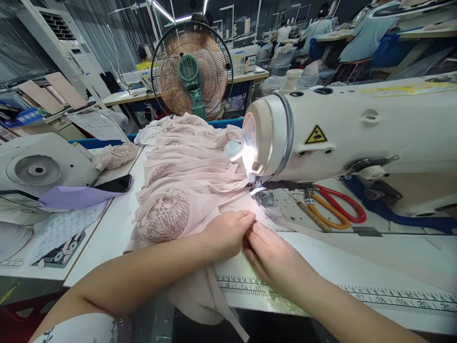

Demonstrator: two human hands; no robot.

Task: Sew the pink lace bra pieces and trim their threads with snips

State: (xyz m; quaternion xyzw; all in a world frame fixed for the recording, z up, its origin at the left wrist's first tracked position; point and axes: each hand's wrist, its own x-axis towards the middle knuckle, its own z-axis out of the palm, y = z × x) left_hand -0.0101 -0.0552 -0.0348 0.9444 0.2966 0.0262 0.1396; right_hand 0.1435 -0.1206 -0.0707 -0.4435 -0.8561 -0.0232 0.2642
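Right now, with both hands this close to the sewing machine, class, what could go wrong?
The left hand and right hand are near the lit stitching area of the sewing machine; either might stray into it.
The piled pink garments crowd the machine, so a loose fold could get caught.
A strap dangling past the table edge might snag.

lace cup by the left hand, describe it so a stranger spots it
Find the white sewing machine at right, then the pale pink garments piled to its left. At the pile's near end, left of the left hand, sits the rounded lace cup. More lace shows farther back, but this cup is nearest and looks biggest.
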